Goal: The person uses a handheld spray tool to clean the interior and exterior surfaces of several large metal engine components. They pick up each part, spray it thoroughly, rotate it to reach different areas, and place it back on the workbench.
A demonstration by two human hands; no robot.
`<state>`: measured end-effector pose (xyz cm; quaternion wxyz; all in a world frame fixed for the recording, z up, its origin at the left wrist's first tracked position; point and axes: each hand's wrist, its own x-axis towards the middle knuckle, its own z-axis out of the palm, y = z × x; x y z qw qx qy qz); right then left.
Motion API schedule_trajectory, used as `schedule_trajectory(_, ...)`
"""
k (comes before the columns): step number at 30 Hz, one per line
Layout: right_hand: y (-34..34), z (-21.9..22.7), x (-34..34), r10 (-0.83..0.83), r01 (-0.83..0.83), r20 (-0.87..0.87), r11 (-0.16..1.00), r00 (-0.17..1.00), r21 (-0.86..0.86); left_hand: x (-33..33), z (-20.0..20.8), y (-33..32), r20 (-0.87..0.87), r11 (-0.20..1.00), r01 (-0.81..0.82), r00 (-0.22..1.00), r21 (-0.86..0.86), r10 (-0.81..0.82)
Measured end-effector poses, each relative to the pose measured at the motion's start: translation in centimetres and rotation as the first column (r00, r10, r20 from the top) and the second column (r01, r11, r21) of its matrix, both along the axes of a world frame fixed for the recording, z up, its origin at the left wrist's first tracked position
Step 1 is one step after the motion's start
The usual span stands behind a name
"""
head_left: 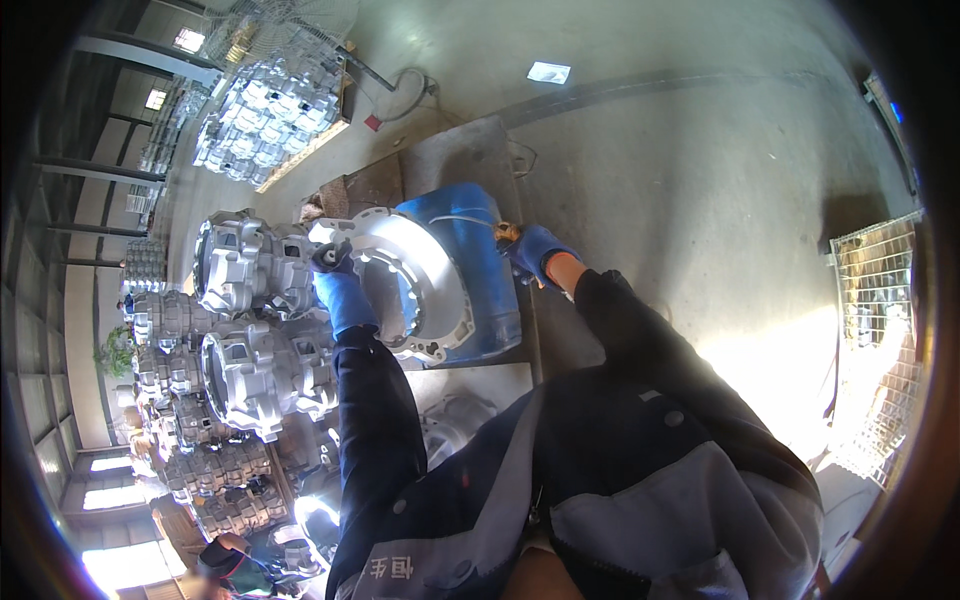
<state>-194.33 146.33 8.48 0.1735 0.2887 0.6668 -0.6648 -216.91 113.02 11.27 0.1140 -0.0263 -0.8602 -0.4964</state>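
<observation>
A large silver bell-shaped metal housing (pixel 440 262) leans against a blue plastic drum (pixel 490 290) in front of me. My left hand (pixel 343 292), in a blue glove, is closed at the left edge of the housing's flange, its fingertips dark and partly hidden. To the right of the drum, my right hand (pixel 540 252), also gloved in blue, is closed around a small yellow-brown object (pixel 507 233) whose kind I cannot make out. A thin pale line, perhaps a cord, curves over the drum's top toward that object.
Several cast metal housings (pixel 255 370) stand close on my left, with more stacked on a pallet (pixel 305 155) at the far left. A wire-mesh cage (pixel 875 340) stands at the right. A white sheet (pixel 548 72) lies on the floor. Another person's arm (pixel 232 545) shows at lower left.
</observation>
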Motion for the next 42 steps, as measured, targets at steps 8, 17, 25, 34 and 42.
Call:
schedule_trajectory(8, -0.2, -2.7, -0.4, 0.011, -0.007, 0.048, 0.998, 0.999, -0.069, 0.4, -0.7, 0.4, -0.132, 0.988, 0.039, 0.991, 0.146, -0.020)
schedule_trajectory(17, -0.4, -3.9, -0.8, -0.021, 0.020, -0.006, 0.981, 1.000, -0.192, 0.3, -0.2, 0.6, -0.069, 0.981, -0.018, 0.997, 0.191, 0.032)
schedule_trajectory(25, -0.1, -4.5, -1.8, -0.024, 0.026, 0.013, 0.984, 1.000, -0.179, 0.5, 0.4, 1.1, 0.008, 0.993, -0.045, 0.999, 0.112, 0.045)
schedule_trajectory(34, 0.5, -2.9, 0.9, 0.160, -0.162, 0.034, 0.985, 0.987, 0.064, 0.3, -0.1, 0.8, -0.080, 0.995, -0.069, 0.994, 0.072, 0.075)
schedule_trajectory(42, 0.7, -4.1, 6.4, 0.250, -0.237, -0.022, 0.941, 0.968, 0.240, -1.1, -1.1, -0.8, -0.163, 0.982, -0.106, 0.983, -0.157, 0.081)
